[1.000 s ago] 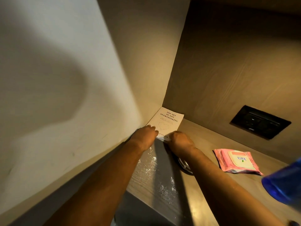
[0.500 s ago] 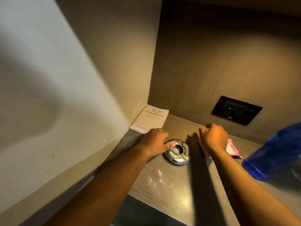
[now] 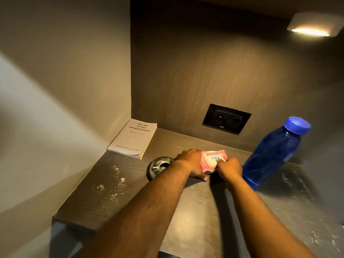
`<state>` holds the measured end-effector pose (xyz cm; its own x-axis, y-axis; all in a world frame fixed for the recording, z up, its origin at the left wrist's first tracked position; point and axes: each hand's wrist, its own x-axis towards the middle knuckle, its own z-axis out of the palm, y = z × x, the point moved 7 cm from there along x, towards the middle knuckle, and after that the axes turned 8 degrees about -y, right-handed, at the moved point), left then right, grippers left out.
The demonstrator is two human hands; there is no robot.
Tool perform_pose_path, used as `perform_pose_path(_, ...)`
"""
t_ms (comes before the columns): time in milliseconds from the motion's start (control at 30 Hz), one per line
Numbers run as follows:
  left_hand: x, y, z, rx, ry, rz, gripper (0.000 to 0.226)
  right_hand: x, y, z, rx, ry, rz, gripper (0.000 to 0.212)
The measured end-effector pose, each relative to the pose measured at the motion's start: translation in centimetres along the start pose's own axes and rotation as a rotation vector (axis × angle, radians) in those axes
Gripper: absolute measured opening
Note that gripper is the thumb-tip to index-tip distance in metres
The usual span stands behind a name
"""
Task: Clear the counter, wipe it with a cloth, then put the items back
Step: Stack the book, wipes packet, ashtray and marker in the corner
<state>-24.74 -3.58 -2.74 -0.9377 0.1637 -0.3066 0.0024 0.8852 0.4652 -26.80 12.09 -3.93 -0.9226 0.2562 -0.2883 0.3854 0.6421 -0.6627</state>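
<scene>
left hand (image 3: 189,162) gripping pink wipes pack (image 3: 212,159), right hand (image 3: 230,169) pinching its edge, on counter (image 3: 186,220)

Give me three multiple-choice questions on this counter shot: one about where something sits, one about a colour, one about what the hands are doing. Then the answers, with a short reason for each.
1. Where is the book on the counter?
A. Lying flat in the far left corner
B. Hanging over the front edge
C. Standing upright at the right end

2. What colour is the bottle?
A. Green
B. Blue
C. Red

3. What are the left hand and right hand doing?
A. Both hold the pink wipes packet
B. Both lie flat on bare counter
C. Both hang off the counter, holding nothing

Answers:
1 A: the book lies cover up, tucked into the far left corner.
2 B: its body and cap are both blue.
3 A: the left hand grips the packet's left side and the right hand pinches its near right edge.
</scene>
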Motion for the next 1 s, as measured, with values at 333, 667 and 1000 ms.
perform_pose_path(333, -1.5, -4.0, -6.1, -0.081, 0.243, 0.003, 0.070, -1.3, -4.0, 2.9, 0.327, -0.106, -0.202, 0.028)
perform_pose_path(667, -10.5, -18.3, -10.9, -0.138, 0.580, -0.378, 0.075, -9.5, -18.7, 16.2, 0.166, -0.500, -0.655, 0.015)
perform_pose_path(1000, -10.7, -21.5, -9.1, -0.117, 0.424, -0.359, 0.034, -9.9, -19.1, 20.2, -0.167, -0.581, -0.737, 0.022)
